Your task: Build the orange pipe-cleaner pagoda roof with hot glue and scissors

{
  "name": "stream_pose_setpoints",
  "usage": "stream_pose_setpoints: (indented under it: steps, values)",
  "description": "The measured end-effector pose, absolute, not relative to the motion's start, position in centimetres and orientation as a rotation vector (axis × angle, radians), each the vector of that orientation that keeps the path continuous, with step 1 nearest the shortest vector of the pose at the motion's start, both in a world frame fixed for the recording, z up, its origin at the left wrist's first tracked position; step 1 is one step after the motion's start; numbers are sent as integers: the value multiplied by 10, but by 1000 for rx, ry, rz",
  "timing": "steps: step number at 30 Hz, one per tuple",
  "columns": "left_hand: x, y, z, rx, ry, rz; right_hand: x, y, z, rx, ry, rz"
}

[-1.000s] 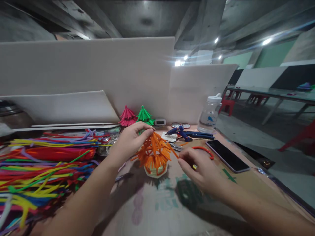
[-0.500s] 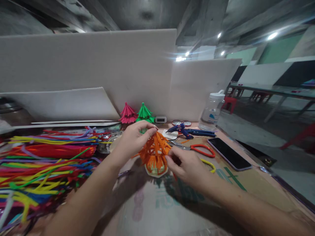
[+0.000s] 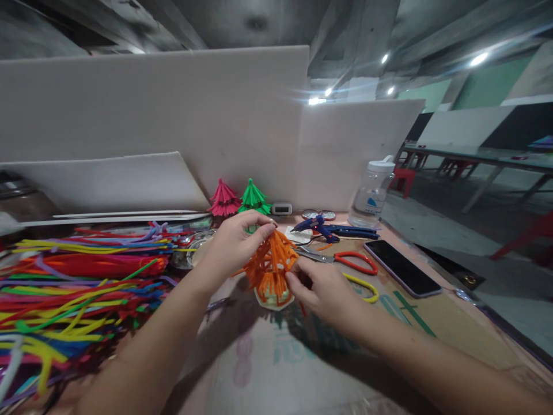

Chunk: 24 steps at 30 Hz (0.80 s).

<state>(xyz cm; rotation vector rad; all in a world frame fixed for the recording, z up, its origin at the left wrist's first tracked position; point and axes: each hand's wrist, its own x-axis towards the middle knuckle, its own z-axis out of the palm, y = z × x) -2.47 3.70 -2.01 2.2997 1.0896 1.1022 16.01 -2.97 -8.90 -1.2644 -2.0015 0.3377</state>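
Observation:
An orange cone-shaped piece made of pipe cleaners [image 3: 273,259] stands over a pale round base [image 3: 273,301] at the middle of the table. My left hand [image 3: 242,241] pinches the tip of the orange piece between thumb and fingers. Low on its right side, my right hand [image 3: 317,285] has thumb and fingers closed on the orange strands. Behind my left hand, a pink cone tree [image 3: 222,199] and a green cone tree [image 3: 254,199] stand against the white board.
Many coloured pipe cleaners [image 3: 78,294] cover the left side. To the right lie red-handled scissors [image 3: 356,261], a yellow handle [image 3: 367,288], a blue glue gun [image 3: 315,226] and a phone [image 3: 401,268]. A clear bottle [image 3: 371,196] stands behind them.
My right hand has moved slightly left and up along the orange piece, uncovering more of the yellow handle. My left hand keeps its pinch on the tip.

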Motion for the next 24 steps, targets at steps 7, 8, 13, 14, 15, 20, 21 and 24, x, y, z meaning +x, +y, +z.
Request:
stream_pose_setpoints:
  steps: [7,8,13,14,15,20,21,24]
  values:
    - [-26,37,-21,2314,1094,1080,157,-30,-88,-1295,-1956,412]
    - [-27,37,-21,2314,1100,1060,157,-31,-88,-1289,-1947,423]
    - [-31,36,-18,2356,1140,945,157,-31,-87,-1299,-1938,445]
    - [-32,35,-17,2376,1146,927,157,-31,-87,-1301,-1940,453]
    - [-32,34,-16,2394,1146,906,157,-31,-86,-1301,-1940,458]
    - [-35,31,-16,2472,1101,861,156,-31,-86,-1302,-1944,462]
    - [-35,31,-16,2478,1101,860,156,-31,-87,-1301,-1944,463]
    - [-34,30,-14,2450,1111,851,156,-30,-88,-1298,-1942,469]
